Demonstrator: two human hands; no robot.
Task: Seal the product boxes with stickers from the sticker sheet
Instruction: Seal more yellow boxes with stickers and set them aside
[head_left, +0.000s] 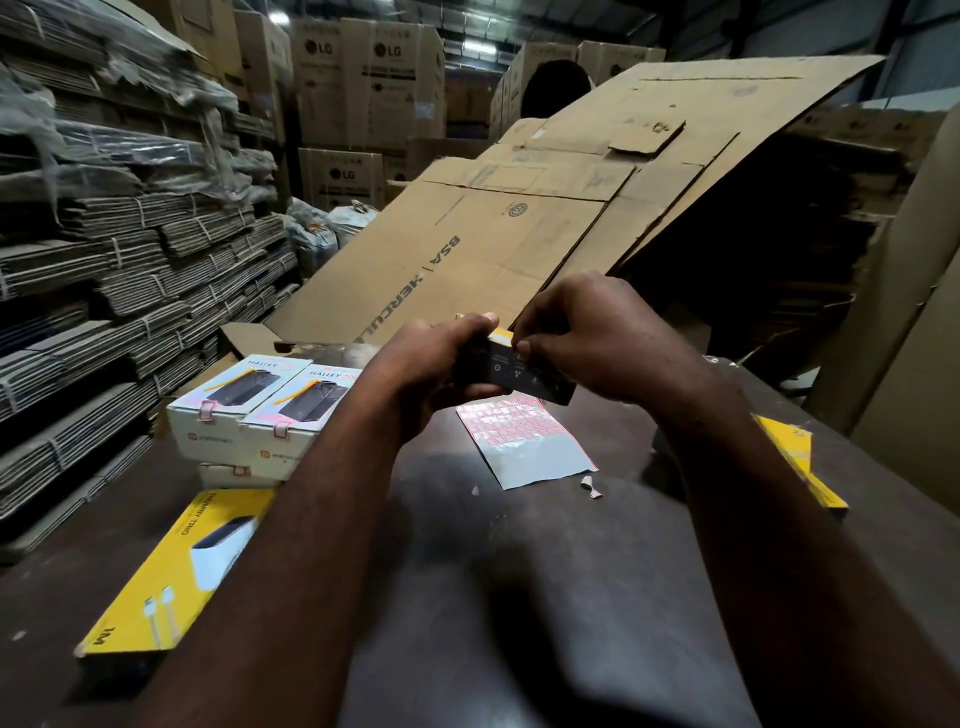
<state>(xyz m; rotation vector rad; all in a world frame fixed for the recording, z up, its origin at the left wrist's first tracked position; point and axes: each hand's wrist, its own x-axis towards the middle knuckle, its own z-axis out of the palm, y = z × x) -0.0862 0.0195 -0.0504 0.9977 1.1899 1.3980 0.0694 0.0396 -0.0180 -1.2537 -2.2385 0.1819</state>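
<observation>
Both hands hold a black and yellow product box (524, 371) up above the dark table (519, 571). My left hand (426, 369) grips the box's left end, fingers curled over its top. My right hand (587, 343) pinches at the box's upper edge with thumb and fingertips; whether a sticker sits under them is hidden. The sticker sheet (524, 441), with red and white stickers on its upper part and bare backing below, lies flat on the table just under the box.
Two white boxes (254, 410) with stickers on their flaps are stacked at left. A long yellow box (176, 571) lies at the near left, another yellow box (800, 457) at the right edge. Peeled scraps (589, 486) lie by the sheet. Flattened cardboard (519, 218) leans behind.
</observation>
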